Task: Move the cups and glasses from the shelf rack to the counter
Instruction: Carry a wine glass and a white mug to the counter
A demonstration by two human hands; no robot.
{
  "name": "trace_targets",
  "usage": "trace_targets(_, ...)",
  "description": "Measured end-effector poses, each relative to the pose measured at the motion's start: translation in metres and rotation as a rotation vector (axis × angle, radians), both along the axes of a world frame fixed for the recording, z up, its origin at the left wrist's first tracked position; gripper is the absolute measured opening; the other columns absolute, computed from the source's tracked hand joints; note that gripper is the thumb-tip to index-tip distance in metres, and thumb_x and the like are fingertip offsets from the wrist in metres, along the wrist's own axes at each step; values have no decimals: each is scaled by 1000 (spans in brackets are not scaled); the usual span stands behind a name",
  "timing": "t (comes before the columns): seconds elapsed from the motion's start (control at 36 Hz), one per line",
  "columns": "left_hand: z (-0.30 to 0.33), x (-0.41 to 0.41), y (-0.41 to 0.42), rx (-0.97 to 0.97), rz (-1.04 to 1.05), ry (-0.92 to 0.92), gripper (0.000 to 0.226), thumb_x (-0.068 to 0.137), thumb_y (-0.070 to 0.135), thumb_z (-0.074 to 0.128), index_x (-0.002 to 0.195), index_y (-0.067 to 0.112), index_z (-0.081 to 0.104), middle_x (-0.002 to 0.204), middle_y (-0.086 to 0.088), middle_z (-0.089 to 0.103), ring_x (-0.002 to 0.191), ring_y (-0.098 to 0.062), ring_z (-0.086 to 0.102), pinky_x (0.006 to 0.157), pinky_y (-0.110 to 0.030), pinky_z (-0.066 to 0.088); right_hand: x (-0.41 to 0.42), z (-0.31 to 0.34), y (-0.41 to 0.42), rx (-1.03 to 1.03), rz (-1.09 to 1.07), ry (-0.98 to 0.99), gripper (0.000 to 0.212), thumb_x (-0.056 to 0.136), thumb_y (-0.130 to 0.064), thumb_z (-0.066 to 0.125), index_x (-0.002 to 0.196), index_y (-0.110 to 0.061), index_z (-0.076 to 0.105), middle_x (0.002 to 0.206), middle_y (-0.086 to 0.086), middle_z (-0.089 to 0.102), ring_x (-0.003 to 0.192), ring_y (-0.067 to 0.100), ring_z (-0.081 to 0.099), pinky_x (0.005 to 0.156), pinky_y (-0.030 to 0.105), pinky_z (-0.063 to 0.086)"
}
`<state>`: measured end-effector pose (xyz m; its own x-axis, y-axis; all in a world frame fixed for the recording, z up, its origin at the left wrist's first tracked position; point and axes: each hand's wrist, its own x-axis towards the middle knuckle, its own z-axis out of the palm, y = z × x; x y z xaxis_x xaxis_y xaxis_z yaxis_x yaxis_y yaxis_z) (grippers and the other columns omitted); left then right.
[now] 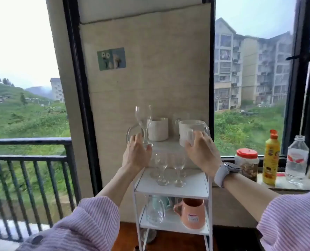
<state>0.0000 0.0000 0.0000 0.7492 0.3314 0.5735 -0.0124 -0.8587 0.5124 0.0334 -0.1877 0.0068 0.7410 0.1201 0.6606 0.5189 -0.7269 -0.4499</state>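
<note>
From the head view, the task looks barely begun. The left hand (136, 155) pinches the stem of a clear tall-stemmed wine glass (143, 122) at the left of the top tier of the white metal shelf rack (171, 191); whether its foot has left the tier I cannot tell. The right hand (199, 151) has its fingers curled round the handle side of a white plastic handled mug (188, 131) at the right of that tier. A white ceramic mug (158, 129) stands between them, farther back.

Still to go: two clear wine glasses (169, 167) on the middle tier, nearer the camera, with perhaps more behind them, blurred. On the lower tier stand a clear glass jug (155, 211) at left, a pink plastic cup (192, 213) at right and something pale green behind.

No cup or glass shows on the ledge (284, 184) to the right, which holds a red-lidded jar (247, 163), a yellow squeeze bottle (270, 158) and a clear water bottle (296, 160).
</note>
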Motion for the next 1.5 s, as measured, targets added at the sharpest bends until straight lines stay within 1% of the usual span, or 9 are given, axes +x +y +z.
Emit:
trace_targets(0.19, 3, 71, 25, -113, 19, 52, 51, 88, 24, 51, 130, 1, 33, 129, -26, 48, 118, -41, 46, 96, -46, 41, 43, 1, 21, 199, -79, 174, 28, 84, -26, 52, 92, -1, 59, 97, 20, 66, 82, 31, 56, 67, 30, 36)
trace_targets(0.39, -6, 110, 38, -342, -43, -112, 44, 91, 26, 49, 131, 12, 38, 89, -18, 67, 81, -35, 61, 63, -33, 41, 57, -8, 29, 298, -78, 168, 24, 87, -26, 47, 95, -7, 58, 87, 11, 62, 77, 28, 52, 67, 32, 36)
trace_targets(0.72, -7, 96, 25, -395, -161, -318, 17, 92, 22, 48, 102, 9, 52, 77, -7, 62, 80, -34, 61, 74, -44, 49, 62, 2, 34, 778, 278, 444, 35, 87, -17, 52, 52, -15, 50, 33, -9, 45, 32, 5, 39, 36, 13, 33)
trace_targets(0.89, -17, 64, 13, -347, -212, -431, 17, 93, 26, 49, 98, 11, 52, 73, -3, 60, 73, -32, 60, 71, -50, 51, 57, -5, 31, 782, 253, 322, 41, 89, -21, 48, 49, -16, 43, 53, 1, 44, 50, 12, 39, 44, 18, 33)
trace_targets(1.0, -27, 42, 5, -367, -231, -473, 17, 93, 28, 50, 99, 13, 53, 67, 3, 60, 65, -18, 60, 65, -39, 51, 41, -16, 25, 809, 288, 219, 49, 90, -23, 49, 42, -21, 39, 45, -5, 40, 47, 9, 37, 44, 18, 31)
trace_targets(1.11, -49, 22, -4, -425, -272, -442, 12, 93, 26, 48, 99, 17, 52, 64, 7, 59, 56, 1, 56, 55, -12, 43, 10, -32, 12, 814, 370, 179, 46, 90, -25, 51, 46, -19, 42, 34, -11, 39, 36, 1, 34, 39, 15, 29)
trace_targets(1.28, -99, -5, -22, -455, -362, -303, 12, 93, 31, 47, 101, 23, 51, 65, 5, 57, 58, -15, 54, 57, -39, 48, -42, -70, -17, 828, 457, 125, 54, 92, -22, 52, 39, -25, 40, 36, -9, 36, 39, 7, 30, 43, 21, 27)
trace_targets(1.44, -160, -20, -58, -458, -490, -97, 7, 94, 28, 46, 100, 25, 49, 67, 11, 56, 55, -2, 55, 50, -13, 42, -85, -126, -65, 795, 359, 203, 42, 81, -40, 54, 42, -27, 42, 37, -9, 38, 41, 9, 31, 43, 22, 29)
trace_targets(1.5, -178, -22, -76, -464, -508, -5, 13, 94, 30, 46, 101, 20, 50, 67, 7, 56, 57, -9, 51, 49, -20, 40, -96, -148, -84, 800, 294, 245, 42, 82, -38, 54, 42, -25, 46, 36, -10, 38, 40, 8, 30, 43, 21, 27)
